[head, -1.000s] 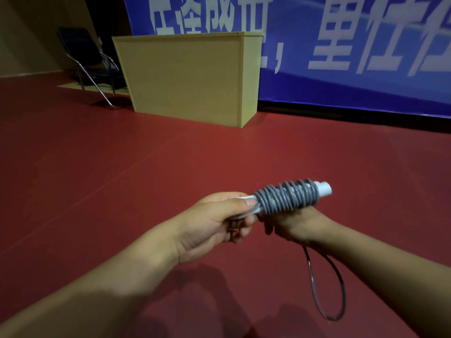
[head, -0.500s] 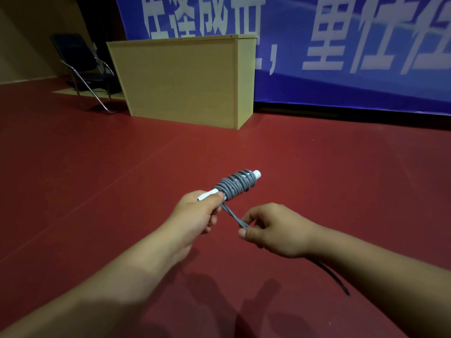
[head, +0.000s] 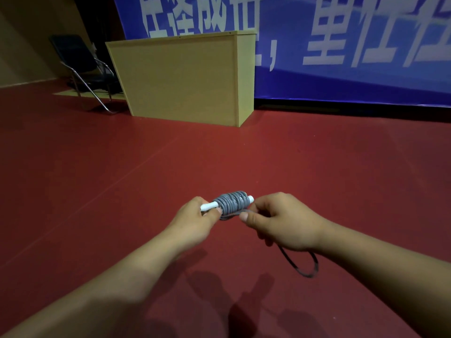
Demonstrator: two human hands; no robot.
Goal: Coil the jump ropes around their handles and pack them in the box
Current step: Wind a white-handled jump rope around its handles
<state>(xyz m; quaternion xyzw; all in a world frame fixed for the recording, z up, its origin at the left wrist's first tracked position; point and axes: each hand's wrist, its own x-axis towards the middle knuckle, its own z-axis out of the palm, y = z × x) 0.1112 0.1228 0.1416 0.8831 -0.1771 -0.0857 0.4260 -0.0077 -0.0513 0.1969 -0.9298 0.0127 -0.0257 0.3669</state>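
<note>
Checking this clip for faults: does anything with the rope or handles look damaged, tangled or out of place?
Nothing stands out. The grey rope is coiled in close turns round the white handle, gripped by the left hand; the right hand holds the loose tail, not yet wound.

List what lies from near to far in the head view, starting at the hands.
Left hand and right hand on the coiled jump rope → red floor → wooden cabinet → blue banner.
</note>
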